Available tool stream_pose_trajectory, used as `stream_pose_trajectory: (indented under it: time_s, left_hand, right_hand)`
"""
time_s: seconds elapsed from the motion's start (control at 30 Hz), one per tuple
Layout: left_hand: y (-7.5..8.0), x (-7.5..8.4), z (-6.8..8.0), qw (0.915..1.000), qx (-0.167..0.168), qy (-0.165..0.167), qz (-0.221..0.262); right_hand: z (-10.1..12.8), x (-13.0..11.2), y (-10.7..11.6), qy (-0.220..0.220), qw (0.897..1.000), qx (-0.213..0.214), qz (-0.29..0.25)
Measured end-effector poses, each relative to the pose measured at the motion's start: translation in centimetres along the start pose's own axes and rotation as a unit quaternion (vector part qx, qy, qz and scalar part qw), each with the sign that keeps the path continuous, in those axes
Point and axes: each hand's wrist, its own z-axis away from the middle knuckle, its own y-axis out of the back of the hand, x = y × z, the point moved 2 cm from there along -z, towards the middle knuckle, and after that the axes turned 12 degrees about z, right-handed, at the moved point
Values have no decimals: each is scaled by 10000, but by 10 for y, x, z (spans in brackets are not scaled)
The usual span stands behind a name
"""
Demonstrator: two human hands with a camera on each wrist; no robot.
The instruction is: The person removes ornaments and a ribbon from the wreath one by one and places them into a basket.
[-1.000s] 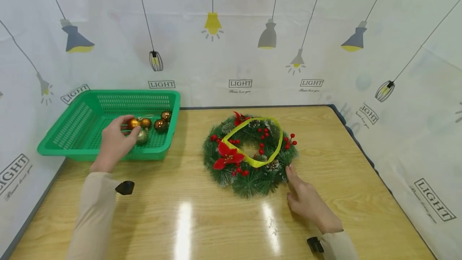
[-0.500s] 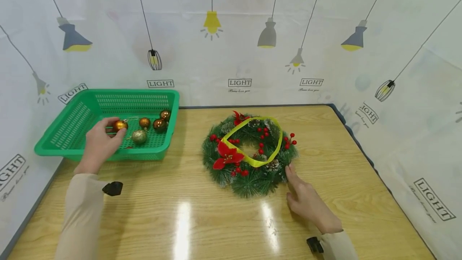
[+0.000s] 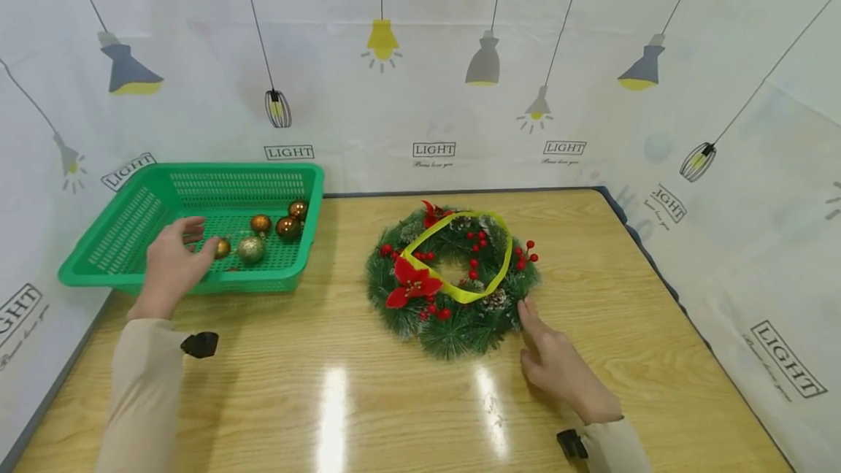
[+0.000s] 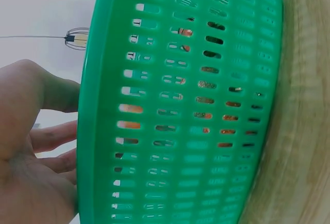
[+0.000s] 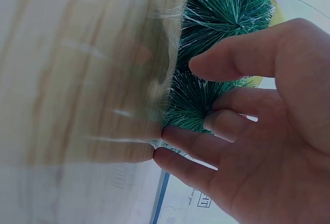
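Observation:
My left hand (image 3: pixel 172 261) is over the near left part of the green basket (image 3: pixel 92 274), thumb and fingers parted with nothing between them. Just beyond the thumb lies a gold bauble (image 3: pixel 223 247) in the basket, beside a glittery pale-gold bauble (image 3: pixel 251 250). In the left wrist view the basket's slotted wall (image 4: pixel 191 105) hides the fingertips. My right hand (image 3: pixel 565 367) rests on the table with its fingertips at the right edge of a green Christmas wreath (image 3: pixel 453 338). The right wrist view shows that hand's thumb and relaxed fingers close against the green needles (image 5: pixel 221 33).
Several brown baubles, one a shiny brown bauble (image 3: pixel 289 228), lie at the basket's right side. A yellow ribbon loop (image 3: pixel 469 296) and a red poinsettia (image 3: pixel 414 283) sit on the wreath. The wooden table (image 3: pixel 394 407) ends at a printed backdrop (image 3: pixel 368 115).
My left hand moved left with the gold bauble, then let it go in the basket; its fingers have parted. The right hand has stayed at the wreath.

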Motion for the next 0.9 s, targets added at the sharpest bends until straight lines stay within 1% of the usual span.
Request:
stream_pose_trajectory:
  time_s: [0.1,0.33,0.47,0.53,0.7,0.9]
  left_hand:
    - [-5,5,0,10000,-56,-59,3]
    - [-20,23,-1,9990,-99,-313,313]
    - [-29,34,-2,9980,-243,-307,490]
    - [-33,40,-2,9975,-254,-337,562]
    - [-45,53,-4,9967,-225,-490,611]
    - [-61,63,-5,9955,-361,-622,610]
  right_hand:
    - [1,2,1,-60,10000,-43,24]
    - [2,3,1,-74,9999,-132,17]
    - [1,1,2,-13,9999,-112,-4]
    - [0,1,3,-34,9999,-140,-75]
    - [-2,1,6,-23,9996,-210,-179]
    - [-3,3,10,-37,9991,-382,-162]
